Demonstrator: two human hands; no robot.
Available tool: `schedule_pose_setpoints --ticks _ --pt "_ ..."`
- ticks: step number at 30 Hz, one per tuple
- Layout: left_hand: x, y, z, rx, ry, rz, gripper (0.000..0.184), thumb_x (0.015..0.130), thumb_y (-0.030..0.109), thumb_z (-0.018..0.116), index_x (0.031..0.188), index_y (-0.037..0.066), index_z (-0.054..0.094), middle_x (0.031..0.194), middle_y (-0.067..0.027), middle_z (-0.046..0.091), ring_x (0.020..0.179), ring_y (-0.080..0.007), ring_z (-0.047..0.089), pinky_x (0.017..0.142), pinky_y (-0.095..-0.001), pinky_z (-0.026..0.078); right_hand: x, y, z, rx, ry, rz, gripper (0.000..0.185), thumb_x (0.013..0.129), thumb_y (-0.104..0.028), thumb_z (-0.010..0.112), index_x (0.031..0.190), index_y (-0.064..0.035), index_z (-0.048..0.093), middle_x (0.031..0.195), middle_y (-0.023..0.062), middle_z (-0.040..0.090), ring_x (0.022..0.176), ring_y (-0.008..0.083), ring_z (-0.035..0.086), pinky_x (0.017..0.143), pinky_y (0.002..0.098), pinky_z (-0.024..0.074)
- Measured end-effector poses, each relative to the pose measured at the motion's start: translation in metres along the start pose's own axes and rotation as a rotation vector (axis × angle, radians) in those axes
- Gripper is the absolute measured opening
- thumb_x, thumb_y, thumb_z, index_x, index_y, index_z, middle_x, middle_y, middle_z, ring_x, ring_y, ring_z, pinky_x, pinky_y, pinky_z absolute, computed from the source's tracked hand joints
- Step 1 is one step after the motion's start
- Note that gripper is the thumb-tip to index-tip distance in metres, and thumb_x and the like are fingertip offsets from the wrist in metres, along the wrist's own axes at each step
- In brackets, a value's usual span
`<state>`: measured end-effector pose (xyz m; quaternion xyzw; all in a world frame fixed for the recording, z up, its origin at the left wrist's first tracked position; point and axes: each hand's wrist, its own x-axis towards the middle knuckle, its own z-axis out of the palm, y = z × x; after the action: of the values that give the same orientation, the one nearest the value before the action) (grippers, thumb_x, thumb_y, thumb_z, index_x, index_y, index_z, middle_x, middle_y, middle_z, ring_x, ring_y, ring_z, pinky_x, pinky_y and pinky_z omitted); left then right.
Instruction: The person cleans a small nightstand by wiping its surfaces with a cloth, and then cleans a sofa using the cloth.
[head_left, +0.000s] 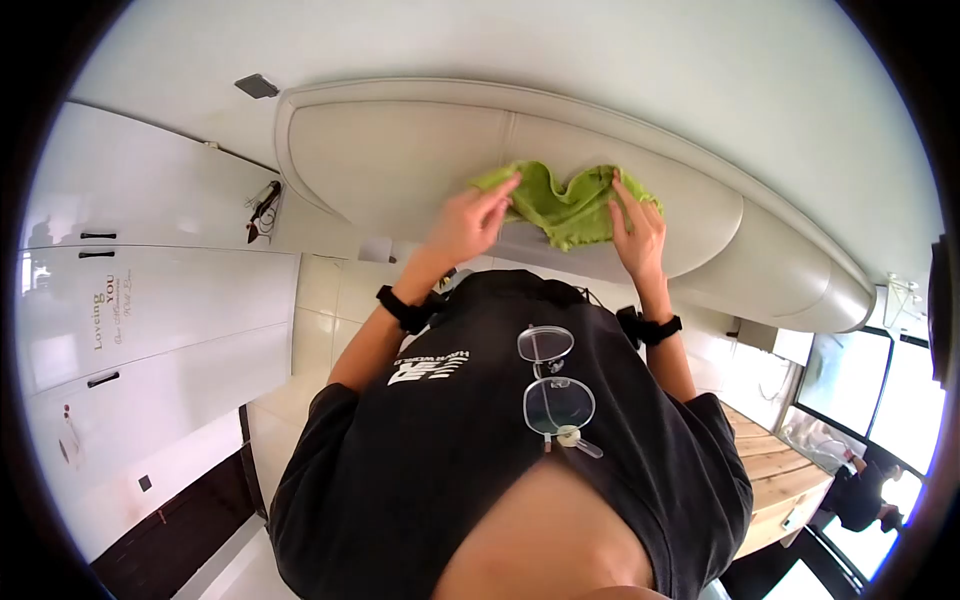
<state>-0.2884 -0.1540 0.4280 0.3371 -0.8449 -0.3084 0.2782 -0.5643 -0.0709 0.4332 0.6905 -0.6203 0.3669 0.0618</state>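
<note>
A green cloth (565,208) is stretched between my two hands, crumpled and sagging in the middle. My left hand (472,222) pinches its left end, the fingers slightly blurred. At the other end, my right hand (640,230) has its thumb and fingers closed on the cloth's edge. Behind and below the cloth is a long cream padded piece of furniture (400,155) with a smooth, seamed surface; it looks like a sofa back or headboard. Whether the cloth touches that surface I cannot tell. Both wrists wear black bands.
White cabinets (180,300) with black handles line the left side. A cable (264,210) hangs near them. At right stand a slatted wooden table (770,470) and bright windows (845,380). Another person (862,495) in dark clothes is in the lower right. Glasses (558,405) hang on my shirt.
</note>
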Motion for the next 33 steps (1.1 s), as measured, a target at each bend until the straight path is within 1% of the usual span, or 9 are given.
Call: schedule_pose_setpoints --ticks 1,2,3,5,7,10,12,20,33 --pt "0.002 -0.003 -0.002 -0.069 0.15 0.05 0.045 0.091 0.013 0.061 0.135 0.012 0.054 0.104 -0.0108 0.069 0.086 -0.0244 0.064 0.078 -0.0336 0.05 0.007 0.0 0.0 -0.021 0.016 0.0 0.036 0.079 -0.008 0.074 0.115 -0.0075 0.068 0.07 0.0086 0.059 0.062 0.0246 0.053 0.06 0.0368 0.0443" --pt "0.006 -0.003 -0.003 -0.071 0.14 0.048 0.045 0.091 0.013 0.061 0.135 0.012 0.054 0.104 -0.0108 0.069 0.086 -0.0244 0.064 0.078 -0.0336 0.05 0.012 0.001 0.0 -0.039 0.034 0.002 0.042 0.08 -0.009 0.074 0.121 -0.0076 0.065 0.074 0.0094 0.06 0.066 0.0254 0.055 0.064 0.038 0.0456" --pt "0.011 -0.004 -0.006 -0.003 0.207 0.084 0.049 0.09 0.013 0.062 0.138 0.01 0.051 0.115 -0.0126 0.065 0.097 -0.0273 0.061 0.085 -0.0354 0.048 0.021 0.002 0.005 -0.036 0.03 0.014 0.042 0.08 -0.009 0.074 0.121 -0.0076 0.065 0.074 0.0094 0.06 0.066 0.0254 0.055 0.064 0.038 0.0456" --pt "0.023 -0.014 -0.009 0.066 0.255 0.116 0.053 0.09 0.014 0.062 0.14 0.008 0.047 0.125 -0.0144 0.061 0.107 -0.0302 0.058 0.091 -0.0372 0.046 0.036 0.006 0.023 -0.064 0.07 -0.106 0.049 0.083 -0.021 0.072 0.129 -0.0093 0.059 0.079 0.0085 0.062 0.072 0.0257 0.057 0.07 0.0374 0.0468" --pt "0.043 -0.026 -0.005 0.331 0.296 0.157 0.054 0.091 0.02 0.061 0.141 0.005 0.045 0.135 -0.0167 0.052 0.121 -0.0367 0.049 0.1 -0.0428 0.04 0.04 0.009 0.043 -0.196 0.043 -0.108 0.05 0.085 -0.027 0.07 0.131 -0.0101 0.058 0.082 0.0078 0.064 0.075 0.0258 0.059 0.072 0.037 0.0469" --pt "0.058 -0.046 0.006 0.564 0.358 0.258 0.056 0.091 0.031 0.058 0.139 0.004 0.047 0.124 -0.0228 0.055 0.112 -0.0418 0.051 0.099 -0.0488 0.039 0.037 0.007 0.053 -0.341 0.005 -0.081 0.051 0.086 -0.034 0.067 0.131 -0.0111 0.058 0.087 0.0068 0.066 0.079 0.0252 0.061 0.073 0.036 0.0471" --pt "0.06 -0.053 0.015 0.591 0.371 0.243 0.054 0.092 0.03 0.058 0.139 0.005 0.048 0.124 -0.0213 0.056 0.113 -0.0408 0.051 0.099 -0.0484 0.039 0.037 0.003 0.059 -0.347 -0.011 -0.042 0.051 0.086 -0.036 0.066 0.13 -0.0113 0.059 0.089 0.0064 0.067 0.08 0.0246 0.062 0.072 0.0355 0.0473" --pt "0.056 -0.057 0.021 0.606 0.362 0.235 0.043 0.092 0.024 0.058 0.133 0.011 0.056 0.12 -0.0121 0.06 0.112 -0.034 0.054 0.097 -0.045 0.041 0.031 0.003 0.071 -0.281 0.165 -0.088 0.028 0.084 -0.014 0.069 0.111 -0.0138 0.071 0.081 0.0001 0.07 0.058 0.0186 0.058 0.057 0.0314 0.046" --pt "0.053 -0.053 0.026 0.596 0.408 0.275 0.037 0.09 0.02 0.062 0.126 0.011 0.063 0.108 -0.0101 0.066 0.098 -0.032 0.058 0.088 -0.0425 0.044 0.016 0.006 0.074 -0.218 0.214 -0.141 0.022 0.08 -0.012 0.073 0.102 -0.0149 0.073 0.063 -0.0022 0.064 0.048 0.0152 0.053 0.051 0.0292 0.0425"
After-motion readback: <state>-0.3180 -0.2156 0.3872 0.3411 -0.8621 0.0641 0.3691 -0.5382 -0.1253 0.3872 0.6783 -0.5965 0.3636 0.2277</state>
